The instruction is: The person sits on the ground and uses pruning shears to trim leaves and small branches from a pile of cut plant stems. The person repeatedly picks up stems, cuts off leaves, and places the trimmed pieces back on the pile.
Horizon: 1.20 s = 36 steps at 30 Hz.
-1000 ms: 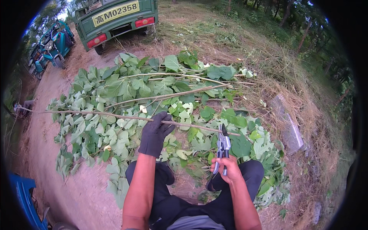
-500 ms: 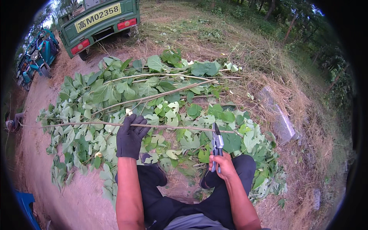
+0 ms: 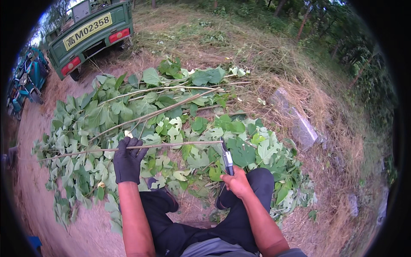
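Observation:
My left hand (image 3: 127, 162), in a dark glove, is closed around a long thin bare branch (image 3: 182, 144) that lies level across the view over the leaves. My bare right hand (image 3: 238, 182) grips pruning shears (image 3: 227, 161) with dark blades and silver-grey handles squeezed together. The blade tips touch or sit right beside the branch's right end. Under both hands spreads a pile of cut leafy branches (image 3: 99, 118) with broad green leaves, some of them torn. Several peeled-looking stems (image 3: 167, 109) lie across its far side.
A green truck bed (image 3: 87, 36) with red tail lights stands at the far left, beside a teal vehicle (image 3: 32, 75). To the right, a stone block (image 3: 302, 128) lies in dry grass (image 3: 338, 124). My knees and shoes are at the pile's near edge.
The shears' handles have closed. The branch reached past the blades to the right before; now it ends at them. The view has shifted, so the scene sits further left.

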### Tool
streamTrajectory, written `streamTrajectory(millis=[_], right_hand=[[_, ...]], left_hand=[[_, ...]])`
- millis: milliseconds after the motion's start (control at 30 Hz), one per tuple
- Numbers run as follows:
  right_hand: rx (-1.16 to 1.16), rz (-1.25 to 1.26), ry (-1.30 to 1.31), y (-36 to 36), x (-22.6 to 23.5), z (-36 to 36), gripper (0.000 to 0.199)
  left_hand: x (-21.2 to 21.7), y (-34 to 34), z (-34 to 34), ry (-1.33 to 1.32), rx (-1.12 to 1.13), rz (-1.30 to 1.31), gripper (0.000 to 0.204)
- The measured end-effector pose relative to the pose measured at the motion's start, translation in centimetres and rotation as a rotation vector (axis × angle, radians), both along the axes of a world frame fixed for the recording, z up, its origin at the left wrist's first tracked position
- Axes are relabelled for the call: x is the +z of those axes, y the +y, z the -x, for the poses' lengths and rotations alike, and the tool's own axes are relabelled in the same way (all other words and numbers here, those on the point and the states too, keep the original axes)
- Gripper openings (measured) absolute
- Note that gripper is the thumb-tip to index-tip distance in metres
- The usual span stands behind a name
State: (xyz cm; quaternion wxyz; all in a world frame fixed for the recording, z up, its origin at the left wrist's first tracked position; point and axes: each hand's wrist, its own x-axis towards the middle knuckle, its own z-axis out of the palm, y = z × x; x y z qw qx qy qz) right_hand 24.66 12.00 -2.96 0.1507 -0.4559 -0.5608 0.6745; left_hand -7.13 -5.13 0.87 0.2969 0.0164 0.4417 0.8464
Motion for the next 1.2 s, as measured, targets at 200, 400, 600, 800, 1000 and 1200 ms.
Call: streamTrajectory(millis=[200, 400, 600, 800, 1000, 1200], right_hand=[[0.094, 0.069, 0.039, -0.5, 1.1, 0.1, 0.026], [0.370, 0.143, 0.073, -1.6, 1.7, 1.2, 0.052], [0.372, 0.094, 0.110, -2.3, 1.7, 2.8, 0.054], [0.336, 0.194, 0.146, -2.2, 1.7, 3.6, 0.053], [0.287, 0.223, 0.171, -2.0, 2.1, 4.3, 0.050], [0.265, 0.270, 0.169, -1.4, 1.9, 4.8, 0.044]], left_hand=[[-0.6, -0.3, 0.5, 0.007, 0.079, -0.038, 0.057], [-0.4, 0.2, -0.1, -0.022, 0.063, -0.075, 0.056], [-0.3, 0.1, -0.2, -0.026, 0.066, -0.080, 0.052], [0.3, 0.5, -0.6, -0.004, 0.065, -0.086, 0.045], [0.8, 0.5, -0.9, 0.074, 0.019, -0.092, 0.040], [1.5, 0.7, -1.9, 0.123, -0.045, -0.116, 0.037]])
